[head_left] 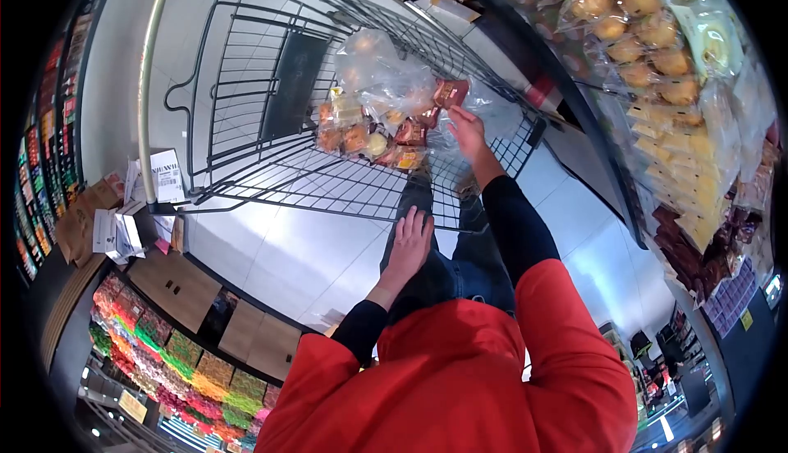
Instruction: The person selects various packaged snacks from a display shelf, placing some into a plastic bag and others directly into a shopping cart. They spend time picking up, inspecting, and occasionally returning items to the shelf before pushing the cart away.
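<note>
My right hand [467, 132] reaches over the shopping cart [328, 208], its fingertips closed on the lower edge of a red-brown packet [451, 93]. More red-brown packets [410, 133] lie just left of it in the cart. Beside them are clear plastic bags of bread rolls [355, 138] and a large, crinkled transparent bag [369, 63]. What is inside the large bag is partly hidden by glare. Near the cart's rim, my left hand [410, 241] is held over my leg with the fingers a little apart and nothing in them.
A shelf at the right holds bagged rolls [657, 34] and packs of yellow pieces [677, 157]. Open cardboard boxes [123, 227] stand at the left by the cart's handle [148, 84]. A colourful display [180, 354] runs along the lower left, above wooden cabinets [176, 285].
</note>
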### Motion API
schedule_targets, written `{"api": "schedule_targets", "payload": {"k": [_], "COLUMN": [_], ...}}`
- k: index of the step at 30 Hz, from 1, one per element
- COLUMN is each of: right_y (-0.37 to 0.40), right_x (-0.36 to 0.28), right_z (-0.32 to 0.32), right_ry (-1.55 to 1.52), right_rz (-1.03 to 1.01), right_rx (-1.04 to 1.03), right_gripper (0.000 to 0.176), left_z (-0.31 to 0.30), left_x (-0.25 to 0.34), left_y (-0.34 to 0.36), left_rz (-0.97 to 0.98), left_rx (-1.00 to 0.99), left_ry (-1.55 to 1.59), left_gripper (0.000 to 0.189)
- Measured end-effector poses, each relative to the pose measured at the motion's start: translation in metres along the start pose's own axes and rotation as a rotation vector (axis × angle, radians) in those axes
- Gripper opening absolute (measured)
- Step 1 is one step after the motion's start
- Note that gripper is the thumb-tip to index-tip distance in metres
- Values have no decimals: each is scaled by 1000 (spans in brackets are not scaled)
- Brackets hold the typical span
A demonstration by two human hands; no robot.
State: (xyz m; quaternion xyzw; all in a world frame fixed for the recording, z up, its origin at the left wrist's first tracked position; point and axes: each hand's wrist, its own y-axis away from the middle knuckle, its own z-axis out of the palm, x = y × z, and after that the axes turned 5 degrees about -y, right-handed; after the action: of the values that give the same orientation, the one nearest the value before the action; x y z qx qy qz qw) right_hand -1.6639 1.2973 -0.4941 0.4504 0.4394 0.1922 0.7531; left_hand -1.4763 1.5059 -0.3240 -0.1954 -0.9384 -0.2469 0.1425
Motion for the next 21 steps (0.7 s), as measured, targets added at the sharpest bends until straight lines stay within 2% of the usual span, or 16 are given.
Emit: {"api": "schedule_targets", "payload": {"k": [2,3,5,7,8,10,14,16,17,19,20,21], "right_y": [10,17,40,67,85,127,218,252,274,310,331,346], "right_x": [4,4,-4,-15,-23,-51,-116,-144,-153,-176,-183,-195], "right_z": [-6,-5,-13,-18,-23,-26,-34,-47,-55,-66,-71,-74], "right_ry": [178,223,297,416,409,367,158,210,170,130,121,47], "right_rz": [-144,-292,-319,-386,-391,-377,-197,-213,-182,-146,-158,-143], "right_rx": [69,100,120,124,122,-19,-193,-277,-339,-452,-450,-555], "right_gripper": [31,28,28,26,26,22,16,11,11,11,11,12], "left_z": [-12,-21,-35,-45,-50,-63,-114,-166,-183,-216,-233,-252], "left_x": [2,3,3,-2,-3,-7,2,24,37,63,80,95], "left_y": [-3,-5,-6,-10,-11,-19,-35,-48,-48,-49,-42,-42], "left_rz": [-16,-23,-26,-67,-64,-183,-190,-56,-45,113,126,98], "left_rx": [-11,-22,-32,-13,-10,140,323,418,420,374,374,153], "left_ry": [84,159,227,431,424,805,756,686,684,601,594,809], "left_gripper": [51,53,55,54,54,52,55,65,65,72,72,71]}}
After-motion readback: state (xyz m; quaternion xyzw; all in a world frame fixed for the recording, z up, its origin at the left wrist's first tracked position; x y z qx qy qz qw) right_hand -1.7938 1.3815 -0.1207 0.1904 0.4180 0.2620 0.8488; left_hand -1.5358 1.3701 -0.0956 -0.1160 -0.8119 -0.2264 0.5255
